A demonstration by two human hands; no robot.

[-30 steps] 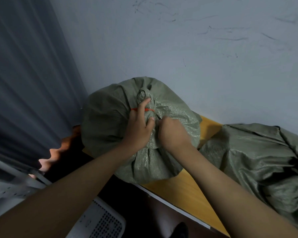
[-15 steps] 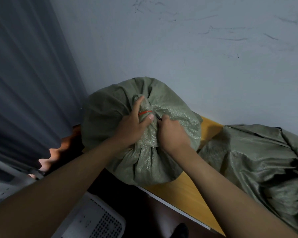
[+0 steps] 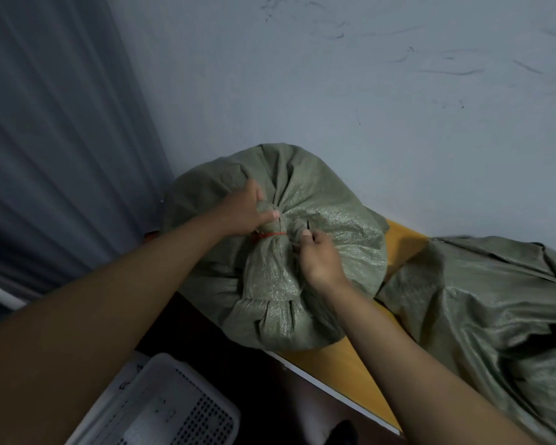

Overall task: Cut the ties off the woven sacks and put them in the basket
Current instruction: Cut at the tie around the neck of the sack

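Note:
A full green woven sack [image 3: 331,220] lies on the wooden table [image 3: 334,370], its gathered neck pointing toward me. A thin red tie [image 3: 272,234] binds that neck. My left hand [image 3: 244,211] grips the bunched end of the neck just beyond the tie. My right hand [image 3: 318,255] sits to the right of the tie with curled fingers holding a small dark tool against the fabric; the tool is mostly hidden. A white perforated basket [image 3: 170,409] stands on the floor at the lower left.
A second green woven sack [image 3: 482,303], slack and crumpled, lies on the table at the right. A pale wall rises right behind the sacks. A grey curtain [image 3: 55,139] hangs on the left. The floor below the table edge is dark.
The sack's neck has tipped toward me, so the red tie now lies lower. My left hand slid from over the tie to the end of the neck. My right hand drew back a little.

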